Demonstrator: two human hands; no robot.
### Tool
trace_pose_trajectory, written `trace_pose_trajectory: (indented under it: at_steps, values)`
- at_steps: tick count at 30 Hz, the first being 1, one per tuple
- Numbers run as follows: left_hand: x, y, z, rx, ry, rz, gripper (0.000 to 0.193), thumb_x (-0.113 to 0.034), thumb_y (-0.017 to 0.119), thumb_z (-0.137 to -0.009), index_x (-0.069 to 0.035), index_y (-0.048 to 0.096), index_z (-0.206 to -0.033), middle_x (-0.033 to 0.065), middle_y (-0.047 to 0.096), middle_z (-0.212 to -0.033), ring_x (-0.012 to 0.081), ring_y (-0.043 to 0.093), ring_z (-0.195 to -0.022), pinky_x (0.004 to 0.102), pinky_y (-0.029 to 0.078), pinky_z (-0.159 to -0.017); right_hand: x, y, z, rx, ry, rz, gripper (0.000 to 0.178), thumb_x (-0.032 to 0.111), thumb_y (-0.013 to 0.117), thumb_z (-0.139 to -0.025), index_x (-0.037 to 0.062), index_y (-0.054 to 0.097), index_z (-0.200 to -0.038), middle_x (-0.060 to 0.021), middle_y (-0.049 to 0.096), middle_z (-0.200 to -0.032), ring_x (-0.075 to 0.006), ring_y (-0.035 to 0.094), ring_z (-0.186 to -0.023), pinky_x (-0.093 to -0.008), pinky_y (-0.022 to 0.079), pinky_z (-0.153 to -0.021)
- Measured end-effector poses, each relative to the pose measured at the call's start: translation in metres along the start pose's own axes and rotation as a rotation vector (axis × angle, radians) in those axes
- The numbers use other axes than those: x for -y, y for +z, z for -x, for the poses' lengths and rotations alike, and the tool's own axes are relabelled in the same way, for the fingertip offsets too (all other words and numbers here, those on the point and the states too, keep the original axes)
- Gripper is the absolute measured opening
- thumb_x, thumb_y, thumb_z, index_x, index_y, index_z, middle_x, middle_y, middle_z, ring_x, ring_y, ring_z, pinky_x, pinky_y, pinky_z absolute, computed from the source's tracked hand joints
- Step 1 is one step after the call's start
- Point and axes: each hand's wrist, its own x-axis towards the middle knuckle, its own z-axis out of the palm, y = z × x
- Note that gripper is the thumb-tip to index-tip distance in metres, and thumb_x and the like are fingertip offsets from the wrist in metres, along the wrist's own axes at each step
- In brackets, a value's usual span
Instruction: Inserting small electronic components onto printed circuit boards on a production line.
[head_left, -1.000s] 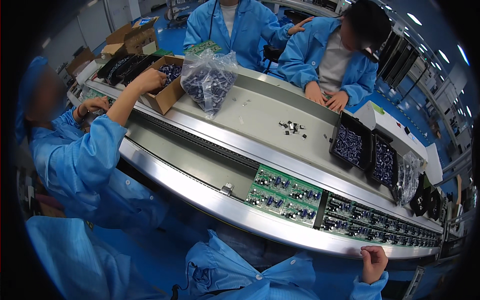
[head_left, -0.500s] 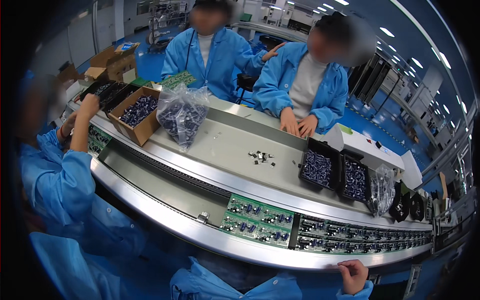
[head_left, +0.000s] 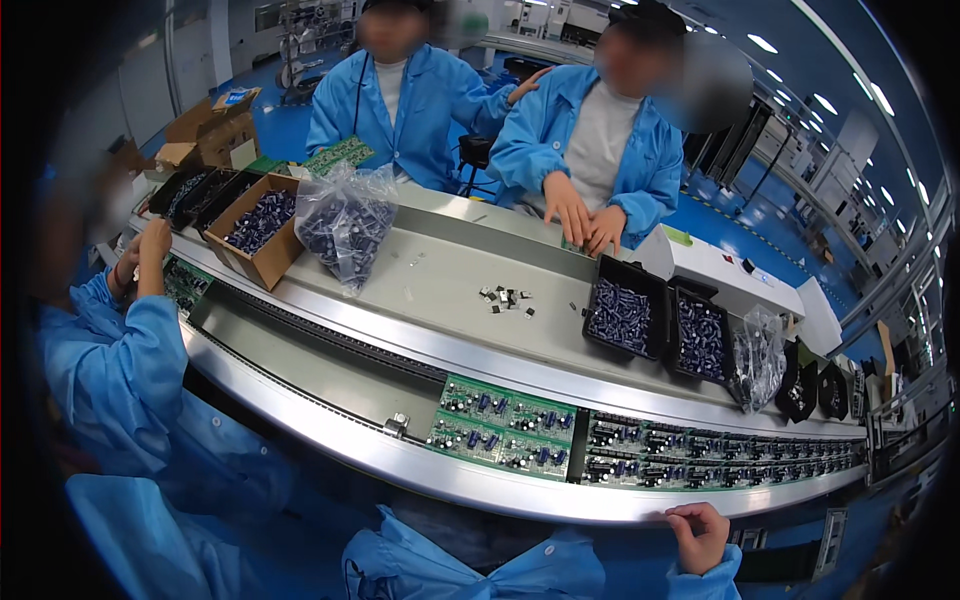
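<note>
My right hand (head_left: pixel 698 537) is at the front edge of the silver conveyor rail (head_left: pixel 560 503), at the lower right. Its fingers are curled in, with thumb and forefinger close together by the rail, and nothing shows between them. My left hand is out of the picture. Beyond the rail lies a green circuit board (head_left: pixel 500 424) carrying dark blue capacitors and other small parts. To its right, past a dark gap, sit more populated boards (head_left: pixel 720 460) in two rows along the conveyor.
Black bins (head_left: pixel 622 312) of blue capacitors stand on the far ledge, beside a plastic bag (head_left: pixel 758 355). Loose components (head_left: pixel 506 298) lie mid-ledge. Farther left are a bag of capacitors (head_left: pixel 345 228) and a cardboard box (head_left: pixel 262 262). Two co-workers sit opposite; another co-worker's hands (head_left: pixel 150 245) work at left.
The whole view has shifted slightly. The right-hand co-worker opposite has raised one hand off the ledge, and a small green piece shows there. My right hand stays by the rail, fingers curled.
</note>
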Motion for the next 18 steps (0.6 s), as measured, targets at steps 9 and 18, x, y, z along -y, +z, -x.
trace_pose_trajectory:
  at_steps: [9, 18]
  values:
    - [0.017, -0.026, -0.018, -0.084, 0.072, -0.361, 0.029, -0.022, 0.057, -0.083, -0.008, 0.057, -0.108, 0.0111, 0.054, -0.115, 0.021, 0.055, -0.093, 0.0353, 0.038, -0.086, -0.01, -0.006, 0.007, 0.027, 0.017, 0.021, 0.01, -0.005, 0.062, -0.071, -0.0013, 0.057, -0.079, -0.011, 0.063, -0.073, -0.0168, 0.059, -0.065, -0.0231, 0.047, -0.065]
    - [0.024, -0.045, -0.029, -0.157, 0.101, -0.656, 0.027, -0.019, 0.056, -0.084, -0.007, 0.058, -0.108, 0.0115, 0.055, -0.113, 0.0211, 0.057, -0.09, 0.0353, 0.039, -0.088, -0.005, 0.008, 0.008, 0.066, 0.057, -0.023, 0.009, -0.004, 0.06, -0.072, -0.0009, 0.057, -0.079, -0.0101, 0.062, -0.074, -0.016, 0.056, -0.064, -0.0228, 0.046, -0.064]
